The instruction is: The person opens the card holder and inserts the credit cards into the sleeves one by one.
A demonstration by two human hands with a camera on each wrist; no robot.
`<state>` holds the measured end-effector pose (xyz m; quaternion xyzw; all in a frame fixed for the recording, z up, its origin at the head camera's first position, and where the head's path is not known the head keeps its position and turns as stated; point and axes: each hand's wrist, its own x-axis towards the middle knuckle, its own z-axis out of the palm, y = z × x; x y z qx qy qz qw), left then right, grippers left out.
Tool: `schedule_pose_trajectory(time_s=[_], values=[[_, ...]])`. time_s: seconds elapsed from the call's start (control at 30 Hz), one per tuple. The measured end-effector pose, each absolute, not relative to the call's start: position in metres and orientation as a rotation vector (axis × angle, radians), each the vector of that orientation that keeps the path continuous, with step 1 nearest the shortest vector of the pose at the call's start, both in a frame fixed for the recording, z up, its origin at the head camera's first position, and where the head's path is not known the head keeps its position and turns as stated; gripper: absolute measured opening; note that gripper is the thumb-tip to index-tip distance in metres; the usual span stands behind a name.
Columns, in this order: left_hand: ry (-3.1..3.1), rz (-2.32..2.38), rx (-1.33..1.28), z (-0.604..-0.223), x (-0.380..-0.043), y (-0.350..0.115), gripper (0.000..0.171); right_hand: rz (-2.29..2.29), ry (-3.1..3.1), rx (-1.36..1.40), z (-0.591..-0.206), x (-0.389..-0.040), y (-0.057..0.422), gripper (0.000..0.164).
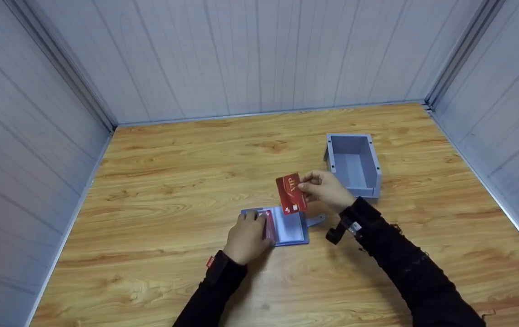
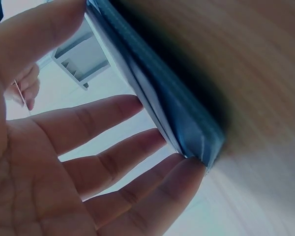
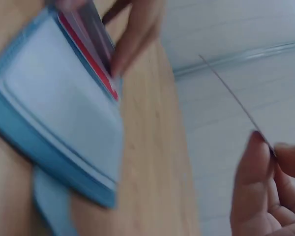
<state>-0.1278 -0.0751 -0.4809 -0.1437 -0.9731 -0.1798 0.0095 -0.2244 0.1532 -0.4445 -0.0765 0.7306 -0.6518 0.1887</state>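
A red VIP card [image 1: 291,194] is pinched by its edge between the thumb and fingers of my right hand [image 1: 327,190], held just above an open blue card holder [image 1: 305,236]. In the right wrist view the card [image 3: 231,93] appears edge-on as a thin line. My left hand [image 1: 249,236] holds the left side of the card holder, fingers at its top edge and thumb near the bottom. Under that hand a red card [image 1: 269,227] sits in the left part of the holder. Clear sleeves [image 1: 290,227] lie on its right side, and a strap [image 1: 316,220] sticks out to the right.
A grey open-front bin [image 1: 376,190] stands on the wooden table [image 1: 173,181], behind and right of my right hand. White panel walls [image 1: 259,59] close off the back and both sides.
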Motion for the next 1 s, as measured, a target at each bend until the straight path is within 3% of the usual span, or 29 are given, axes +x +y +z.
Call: schedule_pose_trajectory(time_s=[0.23, 0.67, 1.0], values=[[-3.079, -0.590, -0.433, -0.479, -0.129, -0.075, 0.058, -1.718, 1.981, -0.236, -0.468, -0.212, 0.144, 0.021], [-3.092, -0.620, -0.431, -0.479, -0.130, -0.075, 0.060, -1.834, 1.867, -0.095, -0.495, -0.209, 0.140, 0.005], [-3.068, -0.598, -0.432, -0.480, -0.128, -0.076, 0.058, -1.845, 1.893, 0.002, -0.503, -0.209, 0.143, 0.011]])
